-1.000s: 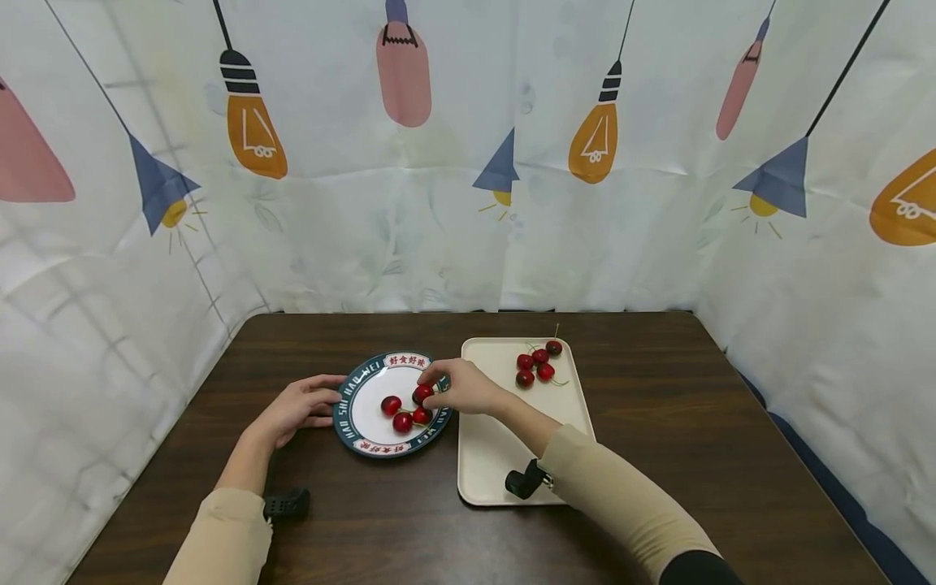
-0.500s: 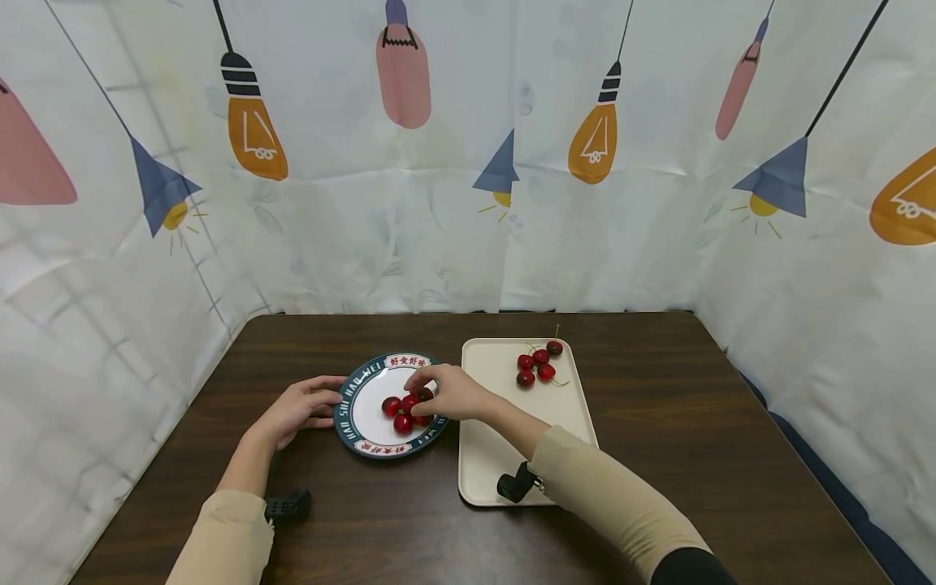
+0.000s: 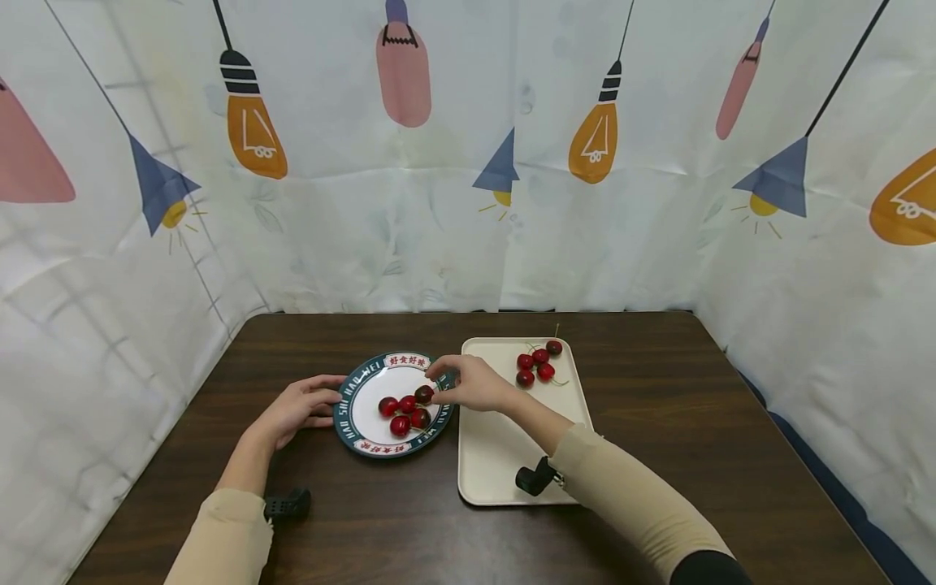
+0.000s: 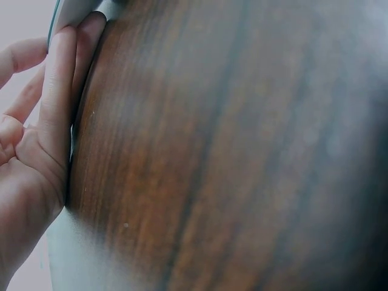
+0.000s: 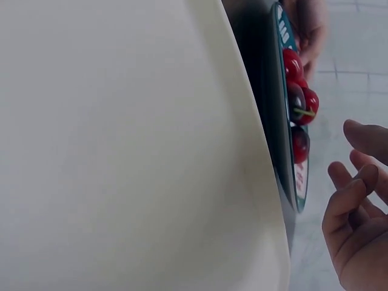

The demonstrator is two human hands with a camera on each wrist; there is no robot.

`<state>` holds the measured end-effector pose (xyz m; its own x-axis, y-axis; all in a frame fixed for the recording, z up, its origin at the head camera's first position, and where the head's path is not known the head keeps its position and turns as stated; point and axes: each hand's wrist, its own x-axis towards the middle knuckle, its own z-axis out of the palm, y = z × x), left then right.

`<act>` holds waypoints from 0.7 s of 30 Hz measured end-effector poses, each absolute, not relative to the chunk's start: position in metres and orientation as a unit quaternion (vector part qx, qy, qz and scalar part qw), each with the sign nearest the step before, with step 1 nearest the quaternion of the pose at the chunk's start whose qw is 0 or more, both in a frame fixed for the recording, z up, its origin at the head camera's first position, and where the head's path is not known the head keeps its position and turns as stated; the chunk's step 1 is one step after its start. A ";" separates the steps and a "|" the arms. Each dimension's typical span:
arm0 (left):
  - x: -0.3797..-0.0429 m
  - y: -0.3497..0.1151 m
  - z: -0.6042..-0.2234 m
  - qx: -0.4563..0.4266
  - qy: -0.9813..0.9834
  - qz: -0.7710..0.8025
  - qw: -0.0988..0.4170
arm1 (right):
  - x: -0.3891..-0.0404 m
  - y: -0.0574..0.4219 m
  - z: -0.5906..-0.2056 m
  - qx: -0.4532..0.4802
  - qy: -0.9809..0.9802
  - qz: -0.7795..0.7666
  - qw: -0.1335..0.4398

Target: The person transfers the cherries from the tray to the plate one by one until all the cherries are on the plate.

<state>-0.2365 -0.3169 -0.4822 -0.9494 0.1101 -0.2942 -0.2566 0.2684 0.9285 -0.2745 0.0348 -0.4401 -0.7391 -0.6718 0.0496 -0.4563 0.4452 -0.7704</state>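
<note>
A round plate [image 3: 366, 439] with a white middle and a dark teal lettered rim holds several red cherries [image 3: 400, 426], grouped in its centre right. My left hand [image 3: 300, 410] rests against the plate's left rim, fingers extended; the left wrist view shows the fingertips right at the edge. Over the plate's right rim hovers my right hand [image 3: 475, 383], thumb and fingers apart with nothing between them. In the right wrist view its curved fingers face the cherries across a gap. More cherries [image 3: 525, 379], some with green stems, lie at the far end of a cream tray [image 3: 497, 467].
Beside the plate on its right stands the tray, under the right forearm. Both rest on a dark brown wooden table [image 3: 366, 528]. A white curtain [image 3: 453, 244] printed with lamps surrounds the table's back and sides.
My right hand went left over the plate, let go of a cherry among the others, then drew back right and up with fingers spread. The left hand stayed at the rim.
</note>
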 end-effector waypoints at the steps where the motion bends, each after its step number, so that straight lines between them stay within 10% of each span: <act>1: -0.237 -0.317 -0.482 -0.047 0.782 0.603 0.152 | -0.275 0.038 -0.439 -0.332 0.841 -0.405 0.132; 21: -0.237 -0.317 -0.483 -0.047 0.783 0.602 0.152 | -0.276 0.103 -0.438 -0.262 0.847 -0.445 0.128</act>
<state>-0.2368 -0.3173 -0.4831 -0.9491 0.1100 -0.2952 -0.2570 0.2712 0.9276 -0.2762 0.1027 -0.4380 -0.8304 -0.5570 0.0169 -0.3297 0.4667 -0.8207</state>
